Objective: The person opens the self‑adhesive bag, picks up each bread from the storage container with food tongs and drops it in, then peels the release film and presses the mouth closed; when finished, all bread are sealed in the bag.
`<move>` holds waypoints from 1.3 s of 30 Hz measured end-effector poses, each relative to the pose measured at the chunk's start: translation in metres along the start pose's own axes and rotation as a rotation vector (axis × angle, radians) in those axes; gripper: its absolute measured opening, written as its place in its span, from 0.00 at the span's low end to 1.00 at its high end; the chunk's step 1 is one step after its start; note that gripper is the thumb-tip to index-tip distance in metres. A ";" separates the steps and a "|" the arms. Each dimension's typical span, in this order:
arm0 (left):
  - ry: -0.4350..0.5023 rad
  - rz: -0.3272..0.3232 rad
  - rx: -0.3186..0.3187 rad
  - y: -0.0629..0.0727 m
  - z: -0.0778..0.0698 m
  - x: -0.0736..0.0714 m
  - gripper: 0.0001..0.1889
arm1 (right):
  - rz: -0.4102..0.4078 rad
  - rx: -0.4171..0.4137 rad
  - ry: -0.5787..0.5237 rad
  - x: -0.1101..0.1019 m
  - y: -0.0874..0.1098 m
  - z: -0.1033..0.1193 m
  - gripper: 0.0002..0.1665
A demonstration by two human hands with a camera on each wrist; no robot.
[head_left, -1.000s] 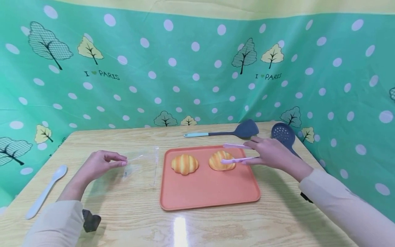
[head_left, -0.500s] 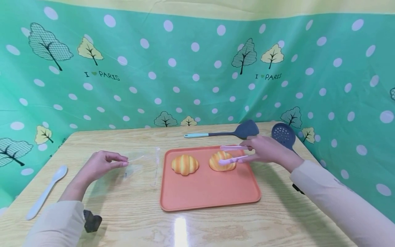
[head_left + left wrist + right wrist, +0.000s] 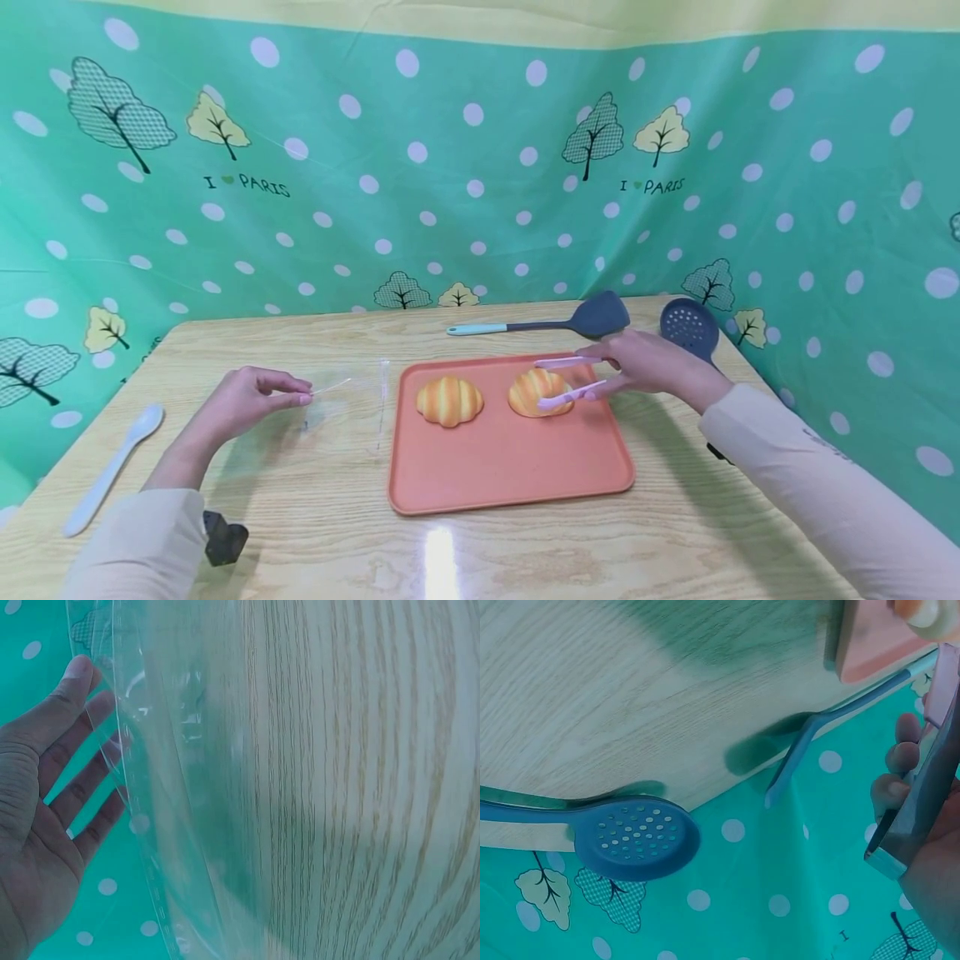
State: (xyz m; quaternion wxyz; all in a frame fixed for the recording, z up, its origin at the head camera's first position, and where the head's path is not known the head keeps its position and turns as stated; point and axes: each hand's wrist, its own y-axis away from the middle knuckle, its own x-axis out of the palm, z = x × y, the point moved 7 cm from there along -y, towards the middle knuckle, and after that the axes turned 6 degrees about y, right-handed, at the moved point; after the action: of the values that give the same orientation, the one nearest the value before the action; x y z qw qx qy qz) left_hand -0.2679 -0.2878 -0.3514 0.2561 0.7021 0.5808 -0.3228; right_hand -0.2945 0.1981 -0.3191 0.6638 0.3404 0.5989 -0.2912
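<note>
In the head view, my left hand [image 3: 243, 402] pinches the edge of a clear plastic bag [image 3: 161, 750] between thumb and fingers, over the left part of the table. My right hand [image 3: 648, 364] grips pink-tipped tongs [image 3: 573, 393], whose body looks like grey metal in the right wrist view. The tongs' arms are spread, one at the far side of the right croissant [image 3: 534, 386] and one across its near side; contact cannot be told. Another croissant [image 3: 448, 401] lies to the left on the same pink tray [image 3: 510, 471].
A blue-handled spatula [image 3: 600, 317] lies behind the tray. The dark skimmer [image 3: 688, 325] is at the back right, partly behind the right hand. At the far left lies a long white spoon [image 3: 112, 471]. A green dotted cloth [image 3: 450, 208] hangs behind the table.
My right hand has shifted slightly left, and the tongs' tips have come lower and nearer around the right croissant. The left hand and bag have hardly moved.
</note>
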 end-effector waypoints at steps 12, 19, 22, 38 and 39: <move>0.005 -0.009 0.010 0.000 -0.001 0.001 0.15 | 0.058 0.012 -0.107 0.001 -0.007 0.002 0.35; 0.001 -0.014 0.031 -0.001 -0.005 0.001 0.15 | 0.053 0.034 -0.091 0.003 -0.009 0.002 0.31; 0.001 -0.012 0.031 -0.002 -0.007 0.001 0.15 | 0.025 0.034 -0.069 0.003 -0.007 0.004 0.28; -0.005 -0.016 0.020 0.001 -0.006 -0.002 0.16 | -0.175 0.068 0.048 0.011 0.017 0.014 0.27; -0.004 -0.017 0.018 0.001 -0.006 -0.002 0.16 | -0.182 0.073 0.055 0.011 0.018 0.014 0.27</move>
State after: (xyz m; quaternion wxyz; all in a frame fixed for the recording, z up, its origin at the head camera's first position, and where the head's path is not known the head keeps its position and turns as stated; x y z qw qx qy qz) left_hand -0.2658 -0.2850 -0.3459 0.2483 0.6986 0.5833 -0.3318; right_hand -0.2702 0.1982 -0.3278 0.6049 0.3166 0.6343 -0.3626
